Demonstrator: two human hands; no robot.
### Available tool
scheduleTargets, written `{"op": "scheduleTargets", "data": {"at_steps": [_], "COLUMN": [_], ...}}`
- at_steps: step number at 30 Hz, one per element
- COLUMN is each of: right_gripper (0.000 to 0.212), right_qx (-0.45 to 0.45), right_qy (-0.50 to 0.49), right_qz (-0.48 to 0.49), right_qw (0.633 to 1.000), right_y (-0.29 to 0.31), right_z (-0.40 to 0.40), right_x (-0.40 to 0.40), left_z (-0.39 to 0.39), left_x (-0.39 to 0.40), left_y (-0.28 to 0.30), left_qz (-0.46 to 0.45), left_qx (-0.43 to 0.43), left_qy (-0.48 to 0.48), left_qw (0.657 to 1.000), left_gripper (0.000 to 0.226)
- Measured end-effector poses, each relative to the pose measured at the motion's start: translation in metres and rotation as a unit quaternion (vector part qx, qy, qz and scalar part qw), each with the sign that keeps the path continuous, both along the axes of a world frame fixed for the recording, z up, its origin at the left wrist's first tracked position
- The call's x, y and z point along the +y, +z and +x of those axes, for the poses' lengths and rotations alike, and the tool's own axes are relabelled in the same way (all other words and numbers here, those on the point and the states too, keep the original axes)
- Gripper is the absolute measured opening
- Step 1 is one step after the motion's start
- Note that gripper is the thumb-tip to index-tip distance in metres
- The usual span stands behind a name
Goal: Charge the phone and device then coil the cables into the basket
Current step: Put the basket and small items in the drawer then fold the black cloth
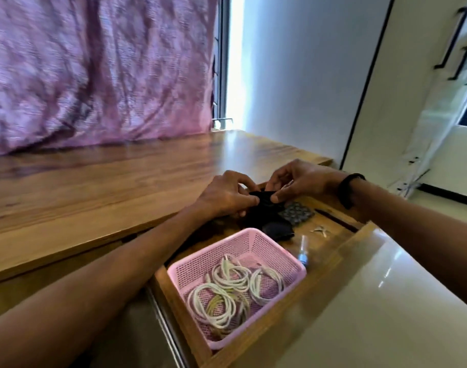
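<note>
I'm looking into an open wooden drawer [330,251] below the wooden tabletop [99,187]. A pink mesh basket [256,243] is sitting in it, with dark cloth pieces [278,231], a patterned pouch [297,212], a small bottle [303,252] and a pale clip [319,231] lying beyond.

Pink mesh basket [256,243], white coiled cables [227,290], purple crinkled curtain [99,70], black cloth [264,208].
</note>
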State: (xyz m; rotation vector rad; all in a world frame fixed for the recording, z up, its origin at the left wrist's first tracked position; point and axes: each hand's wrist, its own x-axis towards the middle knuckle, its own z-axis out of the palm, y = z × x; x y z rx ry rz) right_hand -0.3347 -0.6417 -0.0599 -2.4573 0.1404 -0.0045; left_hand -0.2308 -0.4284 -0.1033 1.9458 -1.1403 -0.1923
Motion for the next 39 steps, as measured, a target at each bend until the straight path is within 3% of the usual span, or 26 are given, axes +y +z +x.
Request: {"op": "scheduleTargets", "data": {"at_steps": [7, 14, 18, 23, 27, 31, 34, 39], "right_gripper": [0.021, 0.028, 0.029, 0.034, 0.048, 0.035, 0.026, 0.013], "right_qx": [0.068, 0.147, 0.195, 0.204, 0.152, 0.161, 0.124, 0.061], "right_qy": [-0.053, -0.097, -0.093, -0.086, -0.067, 0.068, 0.103, 0.092], "right_qz": [-0.046, -0.191, -0.221, -0.222, -0.109, 0.064, -0.025, -0.118], "right_qw": [0.995, 0.966, 0.951, 0.950, 0.980, 0.983, 0.987, 0.987], "right_y": [-0.007, -0.023, -0.043, -0.048, -0.027, 0.000, -0.005, -0.014], "right_z": [-0.042, -0.063, -0.068, -0.071, -0.088, -0.131, -0.141, -0.129], "right_x": [-0.048, -0.058, -0.052, -0.051, -0.058, -0.055, -0.044, -0.039], "left_z": [-0.039, -0.078, -0.091, -0.096, -0.118, -0.142, -0.154, -0.157], "left_x": [-0.076, -0.131, -0.137, -0.119, -0.068, -0.013, 0.017, 0.029], "left_y": [-0.010, -0.030, -0.041, -0.041, -0.014, -0.010, -0.009, -0.018], "left_qz": [0.058, 0.123, 0.176, 0.170, 0.100, 0.088, 0.134, 0.094], "left_qx": [-0.021, 0.012, -0.044, -0.079, -0.083, -0.145, -0.215, -0.256], "left_qy": [0.003, -0.024, -0.032, -0.036, -0.078, -0.092, -0.088, -0.034], "left_qw": [0.998, 0.992, 0.983, 0.982, 0.988, 0.981, 0.963, 0.961], "left_gripper": [0.010, 0.021, 0.013, 0.018, 0.031, 0.042, 0.050, 0.038]}}
